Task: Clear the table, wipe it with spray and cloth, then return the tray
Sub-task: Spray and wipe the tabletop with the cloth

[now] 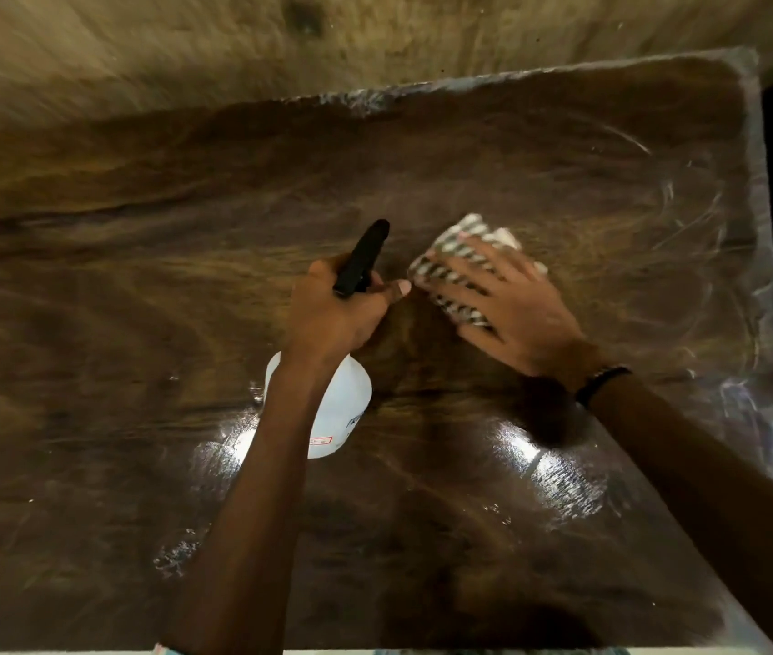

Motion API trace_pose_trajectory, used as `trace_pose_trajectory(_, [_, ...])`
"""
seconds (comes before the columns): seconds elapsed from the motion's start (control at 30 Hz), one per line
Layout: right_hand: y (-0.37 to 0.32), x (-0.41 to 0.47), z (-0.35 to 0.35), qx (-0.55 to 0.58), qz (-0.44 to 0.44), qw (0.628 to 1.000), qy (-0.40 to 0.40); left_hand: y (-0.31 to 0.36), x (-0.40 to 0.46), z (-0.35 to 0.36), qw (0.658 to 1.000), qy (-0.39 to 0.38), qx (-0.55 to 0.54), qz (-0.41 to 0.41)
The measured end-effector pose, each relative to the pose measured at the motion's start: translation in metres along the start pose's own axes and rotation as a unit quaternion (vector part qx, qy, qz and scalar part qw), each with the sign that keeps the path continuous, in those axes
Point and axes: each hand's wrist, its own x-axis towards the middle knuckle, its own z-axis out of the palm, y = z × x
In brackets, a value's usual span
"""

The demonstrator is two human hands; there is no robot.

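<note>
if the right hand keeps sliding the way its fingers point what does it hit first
Probably nothing: the right hand, flat on the striped cloth, points up-left across bare tabletop toward its far edge. The spray bottle sits off to its left, out of line.

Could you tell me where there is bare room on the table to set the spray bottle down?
Bare tabletop lies left of the left hand holding the spray bottle, and near the front edge between both forearms. The middle is crowded: the right hand presses the cloth there.

Head camera looks steeply down, close over the table (139, 276).
</note>
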Motion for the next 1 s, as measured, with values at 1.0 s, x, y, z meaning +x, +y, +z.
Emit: trace_pose_trajectory(1.0, [0.077, 0.061, -0.032, -0.001, 0.126, 0.990, 0.056, 0.053, 0.054, -0.023, 0.999, 0.002, 0.032, 0.003])
